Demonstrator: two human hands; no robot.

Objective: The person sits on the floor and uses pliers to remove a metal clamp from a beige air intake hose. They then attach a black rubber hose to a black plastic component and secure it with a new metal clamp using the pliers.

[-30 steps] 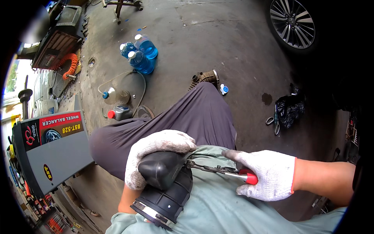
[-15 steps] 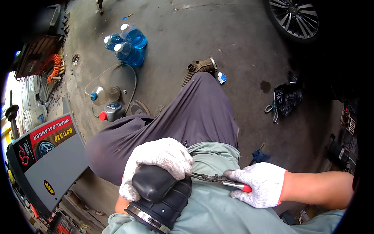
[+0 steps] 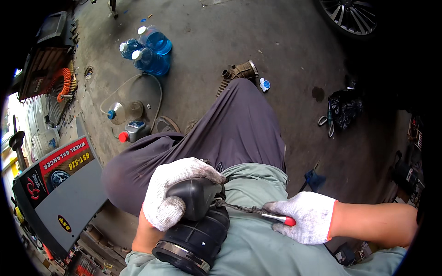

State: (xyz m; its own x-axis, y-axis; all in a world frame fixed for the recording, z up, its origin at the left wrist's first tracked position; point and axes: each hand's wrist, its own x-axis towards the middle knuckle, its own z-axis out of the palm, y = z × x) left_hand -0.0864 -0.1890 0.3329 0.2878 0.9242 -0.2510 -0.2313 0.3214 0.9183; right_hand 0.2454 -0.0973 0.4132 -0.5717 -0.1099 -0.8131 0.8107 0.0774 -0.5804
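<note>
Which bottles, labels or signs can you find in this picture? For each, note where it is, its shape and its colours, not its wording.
Machine panel: far left, slanted grey slab with a red and black label strip.
Blue bottles: three together on the floor, top left, white caps.
Clear jug: floor, left of the knee, blue cap.
Grey can: just below the jug, red cap.
No screens in view.

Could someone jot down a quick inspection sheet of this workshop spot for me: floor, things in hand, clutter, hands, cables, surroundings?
Surface: stained concrete floor.
Job's things: black rubber intake hose on the lap; red-handled pliers at its clamp.
Clutter: blue liquid bottles, clear jug, corrugated hose piece, black bag.
Hands: left hand gloved, gripping the hose; right hand gloved, gripping the pliers.
Cables: thin tube looping by the jug; orange coiled hose.
Surroundings: grey machine, car wheel.
</note>
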